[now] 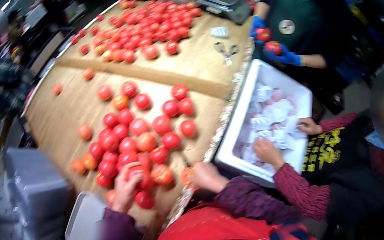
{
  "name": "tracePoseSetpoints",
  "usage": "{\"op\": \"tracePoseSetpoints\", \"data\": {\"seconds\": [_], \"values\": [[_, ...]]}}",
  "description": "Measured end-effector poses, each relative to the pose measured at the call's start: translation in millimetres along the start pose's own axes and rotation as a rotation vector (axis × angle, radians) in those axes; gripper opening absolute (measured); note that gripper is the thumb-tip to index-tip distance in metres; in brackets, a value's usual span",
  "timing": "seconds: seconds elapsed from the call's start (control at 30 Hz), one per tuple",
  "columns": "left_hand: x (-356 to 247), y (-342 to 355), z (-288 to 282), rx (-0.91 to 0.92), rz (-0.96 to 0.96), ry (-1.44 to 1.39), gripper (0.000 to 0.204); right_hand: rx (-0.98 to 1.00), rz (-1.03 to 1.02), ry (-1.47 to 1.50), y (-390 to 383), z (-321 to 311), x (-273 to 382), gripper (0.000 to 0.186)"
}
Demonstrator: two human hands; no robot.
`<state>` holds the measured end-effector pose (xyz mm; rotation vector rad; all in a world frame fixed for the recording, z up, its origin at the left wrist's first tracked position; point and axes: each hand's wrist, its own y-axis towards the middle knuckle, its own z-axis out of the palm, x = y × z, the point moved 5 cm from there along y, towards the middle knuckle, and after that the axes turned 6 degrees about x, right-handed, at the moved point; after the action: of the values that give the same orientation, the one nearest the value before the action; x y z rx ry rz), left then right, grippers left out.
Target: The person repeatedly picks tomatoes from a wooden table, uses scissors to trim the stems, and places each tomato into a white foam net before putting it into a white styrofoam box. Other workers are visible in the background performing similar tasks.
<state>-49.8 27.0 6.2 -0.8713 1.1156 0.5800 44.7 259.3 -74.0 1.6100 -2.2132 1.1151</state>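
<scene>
Red and orange tomatoes point(126, 145) lie in a loose group on the brown-covered table point(58, 124). At the near edge of this group, my left hand point(123, 188) has its fingers curled round a red tomato point(136, 174). My right hand point(205, 177) is closed near the table's front edge. A thin dark-tipped tool point(185, 159) sticks out ahead of its fingers; its kind is blurred. Something orange point(186, 178) shows beside those fingers, partly hidden.
A white foam box point(228, 152) of net-wrapped fruit stands at right, a co-worker's hands point(268, 153) in it. Another person's blue gloves point(285, 56) hold tomatoes. More tomatoes point(146, 28) lie beyond a ridge, near scissors point(226, 53) and a scale point(225, 2). Grey bins point(39, 191) stand left.
</scene>
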Motion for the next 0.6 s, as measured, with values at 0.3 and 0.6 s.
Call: {"op": "tracePoseSetpoints", "data": {"seconds": [0.3, 0.6], "values": [[-38.5, 113.4, -20.4, -0.130, 0.471, 0.930, 0.047, -0.426, -0.258, 0.484, -20.2, -67.7, -37.8, 0.026], [-7.4, 136.6, -20.2, -0.139, 0.409, 1.273, 0.064, -0.279, 0.109, 1.019, -33.4, -102.1, -188.1, 0.020]]}}
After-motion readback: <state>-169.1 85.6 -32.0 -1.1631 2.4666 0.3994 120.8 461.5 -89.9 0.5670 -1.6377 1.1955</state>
